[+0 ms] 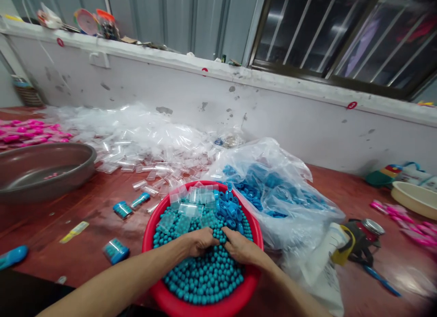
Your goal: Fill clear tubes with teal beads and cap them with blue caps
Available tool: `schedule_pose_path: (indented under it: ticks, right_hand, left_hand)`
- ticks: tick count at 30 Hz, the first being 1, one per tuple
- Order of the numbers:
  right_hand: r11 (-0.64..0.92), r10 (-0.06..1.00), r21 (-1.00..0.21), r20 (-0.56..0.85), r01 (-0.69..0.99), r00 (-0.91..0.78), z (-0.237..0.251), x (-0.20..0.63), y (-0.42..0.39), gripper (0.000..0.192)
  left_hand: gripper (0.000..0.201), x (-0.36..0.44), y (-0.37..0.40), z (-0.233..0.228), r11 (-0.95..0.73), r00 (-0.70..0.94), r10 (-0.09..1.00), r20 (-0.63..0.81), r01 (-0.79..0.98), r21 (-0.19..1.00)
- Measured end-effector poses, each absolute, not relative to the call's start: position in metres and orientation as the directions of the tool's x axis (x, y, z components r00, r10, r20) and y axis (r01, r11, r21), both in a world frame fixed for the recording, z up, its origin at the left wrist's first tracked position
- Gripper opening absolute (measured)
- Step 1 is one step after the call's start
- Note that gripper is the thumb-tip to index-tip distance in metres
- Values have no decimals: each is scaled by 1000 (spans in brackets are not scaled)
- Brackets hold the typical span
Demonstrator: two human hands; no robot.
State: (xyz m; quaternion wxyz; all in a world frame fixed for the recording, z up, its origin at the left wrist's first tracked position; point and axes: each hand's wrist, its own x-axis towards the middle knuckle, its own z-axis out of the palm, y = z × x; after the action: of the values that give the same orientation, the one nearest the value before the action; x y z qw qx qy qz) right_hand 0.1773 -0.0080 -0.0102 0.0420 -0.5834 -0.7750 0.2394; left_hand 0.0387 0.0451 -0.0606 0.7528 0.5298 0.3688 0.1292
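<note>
From my remote seat, I judged the step to be gathering: the left hand and right hand met over the teal beads in the red basin, which sat at six o'clock on the desk. Both grips curled half-closed into the beads; what they pinched I couldn't tell. The next move would call for a small clear bag, at twelve o'clock in the basin.

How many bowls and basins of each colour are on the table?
Red basin, holding teal beads under both hands: 1
Grey metal basin: 1
Cream bowl: 1
Total: 3
</note>
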Motion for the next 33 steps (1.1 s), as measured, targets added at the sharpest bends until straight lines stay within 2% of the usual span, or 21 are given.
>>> schedule_pose_path:
  ticks: [3,5,8,11,14,18,24,28,31,33]
  right_hand:
    - [217,934,-409,-176,886,-311,1,182,-12,21]
    - [172,971,-300,-108,938,-213,8,186,-13,22]
    - [48,998,-68,-41,997,-51,12,187,-6,21]
    - [34,998,11,-49,999,-33,5,180,6,18]
    - [69,997,11,-35,998,-69,-1,176,11,19]
    - [110,994,6,16,994,-110,6,183,1,19]
    - [285,958,-24,28,958,-284,11,181,-11,17]
    - [386,921,-67,-21,920,-388,-4,166,3,20]
    - [436,897,-189,15,880,-441,0,171,11,22]
    - [406,913,-259,70,876,-402,9,182,11,25]
  left_hand:
    - [15,36,44,-57,498,681,571,-458,156,853]
    - [15,35,42,-52,539,680,576,-453,101,836]
    - [23,34,42,-44,583,679,581,-448,36,811]
    - [23,34,42,-37,605,682,578,-448,11,796]
    - [21,28,42,-28,602,679,585,-443,2,799]
    - [19,12,38,-13,551,628,650,-428,-2,834]
    - [19,-4,21,-7,466,572,735,-365,-36,884]
    - [30,-8,13,-11,498,614,699,-368,-48,866]
    - [32,-14,12,-11,568,651,657,-379,-97,817]
    - [28,-17,12,-11,623,662,630,-405,-120,773]
